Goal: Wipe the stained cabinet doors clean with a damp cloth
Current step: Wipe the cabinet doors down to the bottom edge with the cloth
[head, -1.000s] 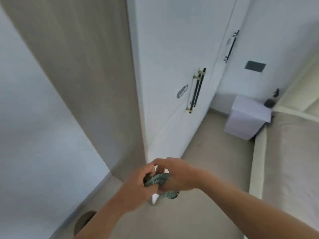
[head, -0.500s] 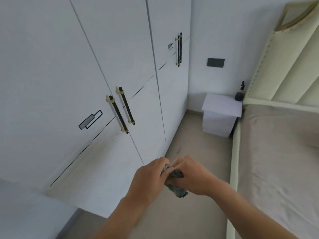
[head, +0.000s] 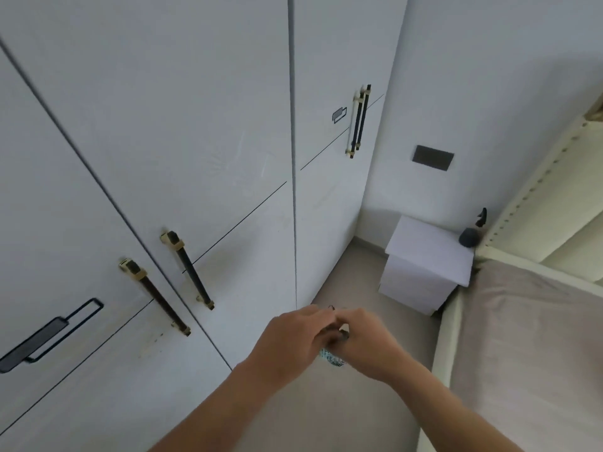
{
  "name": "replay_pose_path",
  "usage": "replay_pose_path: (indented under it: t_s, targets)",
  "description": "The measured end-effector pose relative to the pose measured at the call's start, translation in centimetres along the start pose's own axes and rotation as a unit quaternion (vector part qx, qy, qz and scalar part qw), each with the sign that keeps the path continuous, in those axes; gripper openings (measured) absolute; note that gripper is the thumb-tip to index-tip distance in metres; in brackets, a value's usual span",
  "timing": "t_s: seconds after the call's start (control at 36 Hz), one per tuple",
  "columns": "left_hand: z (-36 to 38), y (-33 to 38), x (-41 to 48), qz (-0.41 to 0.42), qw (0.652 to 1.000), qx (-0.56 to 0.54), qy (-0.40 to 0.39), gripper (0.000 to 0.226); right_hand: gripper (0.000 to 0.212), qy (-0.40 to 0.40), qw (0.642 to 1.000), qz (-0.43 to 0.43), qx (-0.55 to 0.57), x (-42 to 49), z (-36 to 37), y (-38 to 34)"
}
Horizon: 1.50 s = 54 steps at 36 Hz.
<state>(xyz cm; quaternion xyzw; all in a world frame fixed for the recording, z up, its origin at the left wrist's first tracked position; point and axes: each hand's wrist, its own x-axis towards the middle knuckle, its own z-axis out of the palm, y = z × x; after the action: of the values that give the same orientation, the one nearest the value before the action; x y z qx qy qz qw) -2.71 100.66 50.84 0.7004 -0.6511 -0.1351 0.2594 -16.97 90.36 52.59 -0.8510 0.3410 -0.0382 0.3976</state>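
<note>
The cloth is held btwn both hands, in front of the body and clear of the doors. The left hand is curled over it from one side, fingers folded in, knuckles up. The right hand is closed on it from the other side, fingertips met w/ those of the left. Neither hand is spread. Most of the cloth is hidden inside the two grips: only a speckled teal corner is seen hanging below, plus a dark fold btwn the hands. Whether it is damp can't be told. Prob. it is being bunched or refolded into a pad before wiping is begun. This is judged from the two-handed hold and from no contact w/ any surface.

Just beyond the hands, the cabinet doors are faced at an angle: white, tall, divided by dark seams. None is touched yet. Yellowish specks are seen on the lower panel near the closest bar handle, and faint smears are seen higher up on the middle door, so those spots are likely targets. A second bar handle is set beside the first; a further pair is mounted on the far door. Further out, a white nightstand is set in the corner, just beside a bed.
</note>
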Motion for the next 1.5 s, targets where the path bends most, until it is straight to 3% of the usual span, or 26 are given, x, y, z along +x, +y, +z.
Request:
replay_pose_path:
  t_s: [0.14,0.33,0.5,0.58,0.69,0.81,0.92,1.03,1.11,1.22,1.36,1.5]
  targets:
    - [-1.7,-2.6,4.6,-0.034,0.998,0.003,0.043,0.041,0.022,-0.059,0.998,-0.027,-0.003,6.3,-3.3,-0.6]
    - [-0.7,-6.9,6.1,-0.130,0.989,-0.011,0.073,0.028,0.012,-0.164,0.983,-0.027,0.084,13.2,-1.9,0.0]
    - [0.7,-9.3,4.6,-0.292,0.945,-0.030,0.143,0.029,0.021,-0.308,0.941,-0.038,0.136,19.8,1.3,0.7]
    - [2.0,-10.1,4.4,-0.348,0.923,0.002,0.161,0.027,0.012,-0.379,0.914,-0.063,0.130,21.9,3.0,1.3]
    - [3.4,-10.6,4.7,-0.379,0.906,0.034,0.184,0.022,0.015,-0.391,0.909,-0.096,0.109,23.2,4.6,2.1]
    - [5.3,-12.5,5.6,-0.380,0.897,0.022,0.223,0.025,0.026,-0.332,0.927,-0.109,0.134,25.0,7.0,4.4]
    - [8.3,-14.9,6.2,-0.337,0.909,0.038,0.242,0.034,0.019,-0.302,0.930,-0.122,0.172,26.3,9.0,7.3]
    - [11.4,-17.6,5.0,-0.272,0.913,0.133,0.274,0.023,0.019,-0.278,0.921,-0.172,0.211,27.3,12.0,8.8]
    - [13.0,-19.6,3.4,-0.216,0.896,0.219,0.321,0.024,0.027,-0.219,0.912,-0.218,0.269,27.7,14.1,9.0]
    - [13.7,-20.7,1.0,-0.205,0.835,0.376,0.345,0.046,0.026,-0.102,0.889,-0.321,0.310,28.7,15.3,8.0]
    - [14.7,-18.6,-3.0,-0.212,0.742,0.509,0.382,0.038,0.010,0.062,0.861,-0.393,0.316,28.4,13.5,8.4]
    - [12.5,-15.5,-9.0,-0.268,0.671,0.579,0.379,0.044,0.006,0.076,0.876,-0.383,0.282,26.0,11.7,9.1]
